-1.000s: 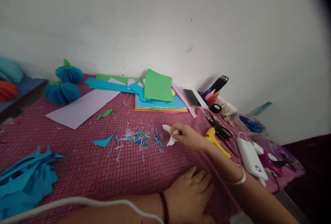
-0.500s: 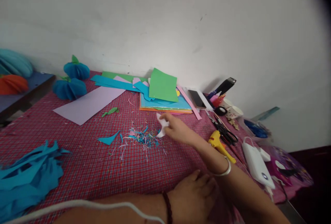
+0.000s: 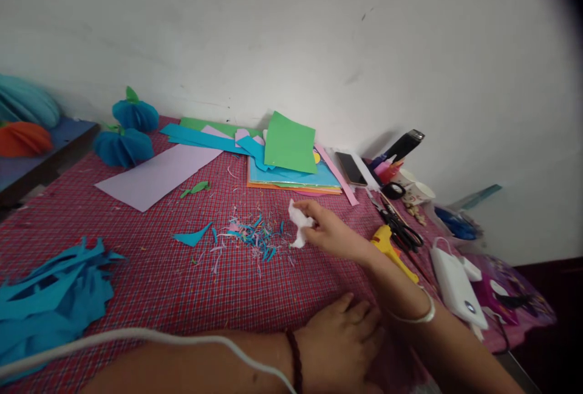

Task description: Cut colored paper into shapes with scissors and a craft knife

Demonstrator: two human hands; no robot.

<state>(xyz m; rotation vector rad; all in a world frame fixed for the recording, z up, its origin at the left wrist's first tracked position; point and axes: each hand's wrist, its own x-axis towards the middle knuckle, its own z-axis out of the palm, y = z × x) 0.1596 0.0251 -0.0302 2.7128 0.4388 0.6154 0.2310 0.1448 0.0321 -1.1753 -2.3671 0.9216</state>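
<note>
My right hand (image 3: 325, 227), with a silver bangle on its wrist, pinches a crumpled white piece that looks like tissue (image 3: 299, 221) between thumb and fingers. It is just to the right of a small heap of blue, pink and pale paper shreds (image 3: 255, 233). Low in the view, my left hand (image 3: 341, 339) lies palm down by the near side of the table, its fingers stretched and holding nothing. A dark beaded bracelet circles that wrist. A blue paper scrap (image 3: 194, 235) and a green curled scrap (image 3: 197, 189) lie left of the heap.
Blue paper strips (image 3: 54, 303) pile up at left, near paper pumpkins (image 3: 122, 147). Coloured sheets (image 3: 291, 145) lie at the back. To the right are a phone (image 3: 350, 169), scissors (image 3: 403, 233), a yellow glue gun (image 3: 392, 251) and a white power bank (image 3: 458, 285). A white cable (image 3: 150, 336) crosses in front.
My right hand has moved a little to the right with the white tissue, away from the shreds. Some shreds sit slightly differently. My left hand stays in place.
</note>
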